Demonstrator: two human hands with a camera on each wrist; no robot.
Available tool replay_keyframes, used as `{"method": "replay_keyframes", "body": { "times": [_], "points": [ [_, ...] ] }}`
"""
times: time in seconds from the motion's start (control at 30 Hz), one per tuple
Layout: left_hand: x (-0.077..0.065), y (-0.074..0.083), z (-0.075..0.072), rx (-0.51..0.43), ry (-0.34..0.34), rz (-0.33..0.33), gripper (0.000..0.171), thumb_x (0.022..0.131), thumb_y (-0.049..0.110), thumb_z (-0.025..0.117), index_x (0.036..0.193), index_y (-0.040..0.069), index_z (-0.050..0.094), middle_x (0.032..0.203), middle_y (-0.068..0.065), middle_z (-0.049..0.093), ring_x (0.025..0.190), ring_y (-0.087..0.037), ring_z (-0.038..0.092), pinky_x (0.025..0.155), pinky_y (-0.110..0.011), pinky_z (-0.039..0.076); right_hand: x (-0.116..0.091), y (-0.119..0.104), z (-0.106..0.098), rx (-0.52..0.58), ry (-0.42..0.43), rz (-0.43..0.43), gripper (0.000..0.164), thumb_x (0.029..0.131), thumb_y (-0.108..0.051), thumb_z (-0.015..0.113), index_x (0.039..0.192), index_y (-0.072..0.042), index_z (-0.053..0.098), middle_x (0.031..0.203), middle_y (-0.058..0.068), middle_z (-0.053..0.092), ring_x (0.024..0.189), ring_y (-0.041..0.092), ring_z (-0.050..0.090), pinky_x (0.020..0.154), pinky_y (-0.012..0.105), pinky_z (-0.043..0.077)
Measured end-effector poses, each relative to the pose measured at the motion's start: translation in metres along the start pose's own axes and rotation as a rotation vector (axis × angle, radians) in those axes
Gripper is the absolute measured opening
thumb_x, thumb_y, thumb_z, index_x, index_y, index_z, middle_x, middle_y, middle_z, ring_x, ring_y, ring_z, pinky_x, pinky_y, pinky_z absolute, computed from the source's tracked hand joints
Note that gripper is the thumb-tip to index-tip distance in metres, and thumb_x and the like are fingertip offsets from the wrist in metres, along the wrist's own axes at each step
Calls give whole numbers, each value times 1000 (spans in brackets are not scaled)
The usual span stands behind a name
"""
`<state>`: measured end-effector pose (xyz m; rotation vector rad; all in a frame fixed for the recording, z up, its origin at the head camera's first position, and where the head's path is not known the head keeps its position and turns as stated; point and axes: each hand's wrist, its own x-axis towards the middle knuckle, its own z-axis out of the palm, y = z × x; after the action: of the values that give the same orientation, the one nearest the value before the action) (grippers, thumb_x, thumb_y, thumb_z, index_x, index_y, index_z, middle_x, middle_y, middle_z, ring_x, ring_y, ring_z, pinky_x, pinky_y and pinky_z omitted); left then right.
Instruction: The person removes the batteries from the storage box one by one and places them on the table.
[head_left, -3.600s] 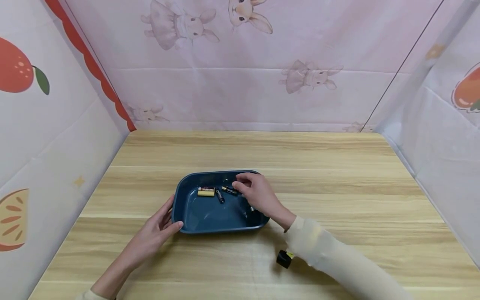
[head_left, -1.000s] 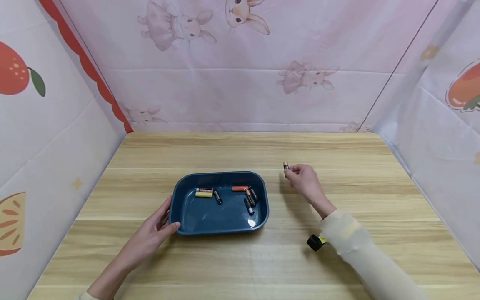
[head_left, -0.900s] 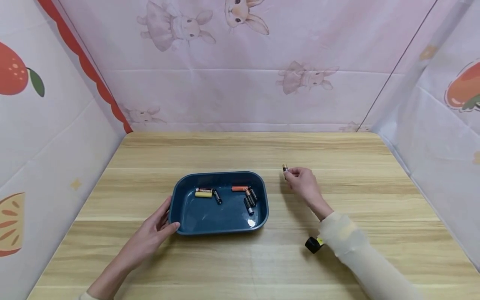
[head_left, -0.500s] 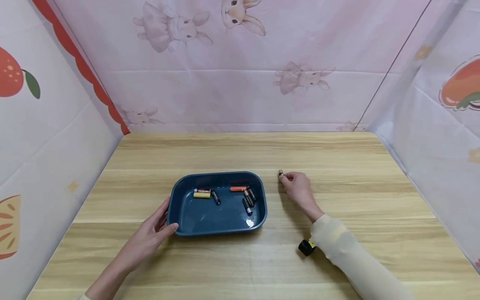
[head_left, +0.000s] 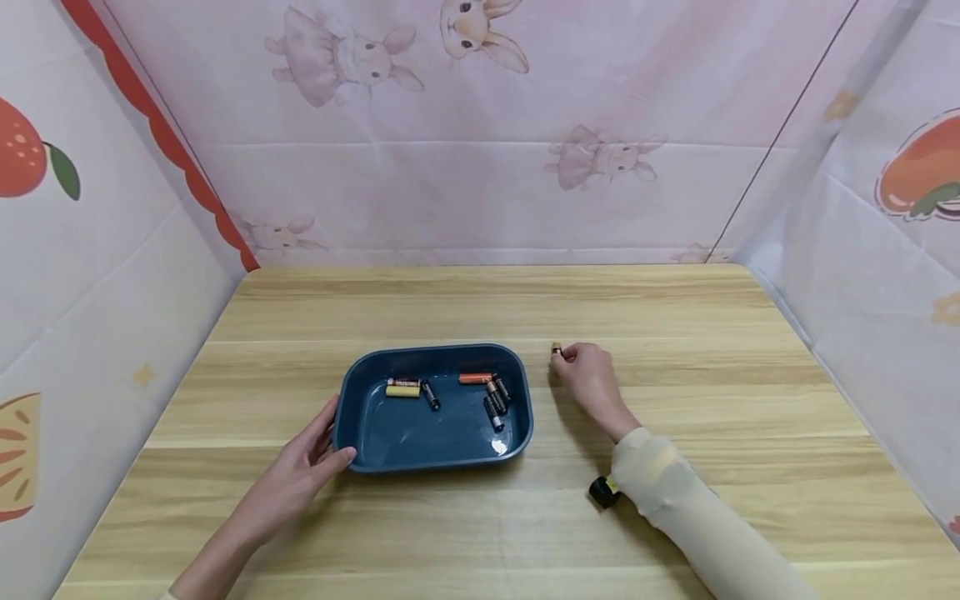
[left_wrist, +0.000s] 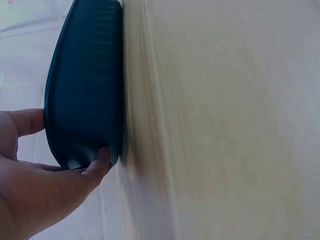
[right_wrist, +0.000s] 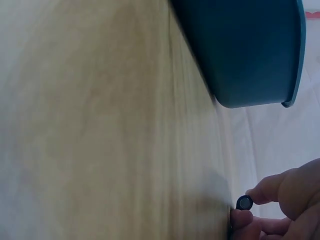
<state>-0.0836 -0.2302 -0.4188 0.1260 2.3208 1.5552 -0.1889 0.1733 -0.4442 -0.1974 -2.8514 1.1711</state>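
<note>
Right grip [head_left: 590, 377] is pinching one battery [head_left: 556, 350] beside the blue tray [head_left: 412, 429]

The battery is pointing its gold end away from the person, between the thumb and finger of the right grip; from where I am standing, I cannot tell if it is touching the wooden surface [head_left: 450, 537]. The left grip [head_left: 303, 467] is holding the tray at its nearest end. The tray is standing between both grips. Inside it, nearer to the left grip, a yellow battery [head_left: 402, 392], a brown-and-white battery [head_left: 403, 382] and a black battery [head_left: 430, 395] are lying. Nearer to the right grip, an orange battery [head_left: 475, 378] and three dark batteries [head_left: 495, 402] are lying.
</note>
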Motion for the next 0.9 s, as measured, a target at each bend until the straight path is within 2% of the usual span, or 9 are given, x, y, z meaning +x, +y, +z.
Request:
{"method": "replay_keyframes", "body": {
  "times": [0.23, 0.33, 0.47, 0.57, 0.9],
  "points": [
    [-1, -1, -1, 11, 8, -3, 85, 107, 24, 60, 166, 5, 3, 171, -21, 5, 155, -42, 16, 117, -42, 26, 3, 0, 2, -9, 17, -28, 20, 95, -13, 66, 85, 0, 78, 69, 6, 69, 56, 14, 54, 51, 23, 42],
    [-1, -1, -1, 2, 8, 6, 85, 106, 24, 61, 166, 4, 3, 171, -21, 5, 155, -42, 15, 117, -34, 28, 3, 1, 1, -5, 11, -27, 21, 95, -12, 66, 81, -1, 79, 64, 4, 67, 53, 13, 53, 49, 23, 40],
    [-1, -2, 0, -3, 5, 9, 85, 106, 25, 61, 166, 4, 3, 171, -21, 5, 155, -41, 16, 116, -34, 28, 4, 1, 1, -18, 6, -11, 23, 94, -14, 67, 78, -2, 80, 57, 1, 63, 51, 12, 51, 49, 23, 39],
    [0, -1, 0, -6, 2, 6, 85, 107, 25, 61, 166, 5, 3, 171, -21, 6, 155, -41, 16, 117, -40, 26, 4, 2, 1, -29, 9, -6, 26, 93, -16, 69, 75, -2, 80, 52, 0, 60, 49, 11, 50, 48, 22, 38],
    [0, -1, 0, -12, -6, -2, 85, 107, 25, 60, 166, 5, 2, 171, -21, 5, 155, -41, 15, 117, -41, 25, 3, 1, 0, -46, -25, 4, 43, 96, -20, 68, 55, -7, 68, 43, -4, 48, 43, 8, 41, 44, 21, 30]
  ]
}}
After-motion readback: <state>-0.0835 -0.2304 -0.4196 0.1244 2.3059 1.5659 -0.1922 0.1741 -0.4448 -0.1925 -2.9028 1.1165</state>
